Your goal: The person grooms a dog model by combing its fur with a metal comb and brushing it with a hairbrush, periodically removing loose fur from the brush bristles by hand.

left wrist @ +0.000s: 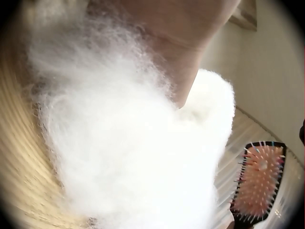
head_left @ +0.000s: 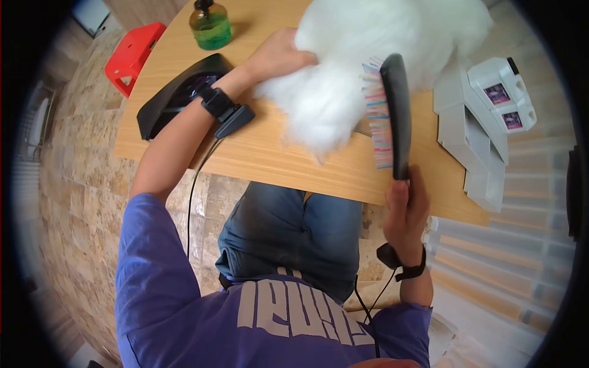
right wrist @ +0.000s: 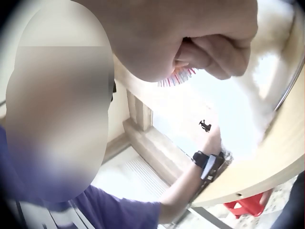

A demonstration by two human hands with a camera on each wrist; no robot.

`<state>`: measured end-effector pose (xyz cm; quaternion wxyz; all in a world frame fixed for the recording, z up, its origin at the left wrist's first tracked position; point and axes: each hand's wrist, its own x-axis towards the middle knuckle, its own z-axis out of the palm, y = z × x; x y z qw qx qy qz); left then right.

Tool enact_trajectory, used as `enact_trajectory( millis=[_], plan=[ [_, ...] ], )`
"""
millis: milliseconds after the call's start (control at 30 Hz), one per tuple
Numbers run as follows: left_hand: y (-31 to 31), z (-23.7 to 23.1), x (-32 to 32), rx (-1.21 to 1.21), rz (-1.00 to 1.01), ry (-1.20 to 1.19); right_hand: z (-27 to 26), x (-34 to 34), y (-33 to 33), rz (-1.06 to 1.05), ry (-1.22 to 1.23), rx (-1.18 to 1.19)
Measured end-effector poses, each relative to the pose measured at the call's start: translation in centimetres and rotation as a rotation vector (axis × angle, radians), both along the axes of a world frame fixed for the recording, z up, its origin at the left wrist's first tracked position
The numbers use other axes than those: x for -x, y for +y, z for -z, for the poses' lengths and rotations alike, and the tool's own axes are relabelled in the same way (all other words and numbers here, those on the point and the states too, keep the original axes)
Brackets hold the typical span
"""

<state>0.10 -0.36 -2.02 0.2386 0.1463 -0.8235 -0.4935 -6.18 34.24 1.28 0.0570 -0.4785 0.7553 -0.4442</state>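
Observation:
A big mass of white fluffy fibre (head_left: 368, 37) covers the far middle of the table and fills much of the left wrist view (left wrist: 128, 138). My left hand (head_left: 280, 56) grips its left side, the thumb over the fluff and the other fingers largely hidden. My right hand (head_left: 408, 211) has its fingers curled round the handle of a black paddle brush (head_left: 399, 110), raised near the fluff's right side with its colourful bristles facing left. The left wrist view shows the brush's pink bristle pad (left wrist: 259, 183) apart from the fluff. In the right wrist view my curled right fingers (right wrist: 214, 55) show.
A black holder (head_left: 178, 98) lies on the table (head_left: 270, 162) at the left, with a green bottle (head_left: 210, 27) behind it. White boxes (head_left: 469, 135) stand at the right. A red stool (head_left: 132, 55) is on the floor at far left. A cable hangs from my left wrist.

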Motion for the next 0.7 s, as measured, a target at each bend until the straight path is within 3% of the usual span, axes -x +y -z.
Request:
enact_trajectory(
  millis=[33, 67, 133, 167, 233, 367, 433, 467, 533, 567, 633, 700],
  plan=[
    [0.2, -0.3, 0.0, 0.001, -0.007, 0.012, -0.5, 0.5, 0.1, -0.031, -0.292, -0.027],
    [0.2, -0.4, 0.1, 0.009, 0.009, 0.015, -1.1, 0.7, -0.1, -0.016, -0.29, -0.017],
    [0.3, -0.1, 0.0, 0.019, 0.004, 0.026, -2.0, 1.1, -0.4, -0.253, -0.993, 0.074],
    [0.5, -0.1, -0.1, 0.023, 0.008, 0.033, -2.1, 1.2, -0.3, -0.251, -0.985, 0.078],
    [1.1, 0.1, -0.1, -0.05, -0.041, 0.046, -2.2, 1.8, 0.0, -0.327, -1.216, 0.102],
    [2.5, 0.3, 0.2, -0.109, -0.021, 0.115, -2.9, 2.7, -0.2, -0.313, -1.187, 0.124],
    [3.5, 0.4, 0.2, -0.062, -0.056, 0.128, -3.8, 2.8, -0.7, -0.149, -0.891, 0.189],
    [4.2, 0.5, 0.1, -0.061, -0.064, 0.125, -4.3, 2.9, -1.0, -0.156, -0.896, 0.186],
    [5.5, 0.6, 0.0, -0.188, -0.077, 0.206, -5.7, 3.6, -1.9, -0.005, -0.496, 0.227],
    [6.0, 0.8, 0.0, -0.188, -0.085, 0.21, -6.2, 3.9, -2.6, -0.013, -0.494, 0.223],
    [6.6, 1.1, 0.1, -0.2, -0.102, 0.28, -7.3, 4.4, -3.9, 0.307, 0.091, 0.229],
    [6.9, 0.5, 0.0, -0.154, -0.111, 0.304, -8.5, 4.4, -5.5, 0.377, 0.234, 0.263]
  ],
)
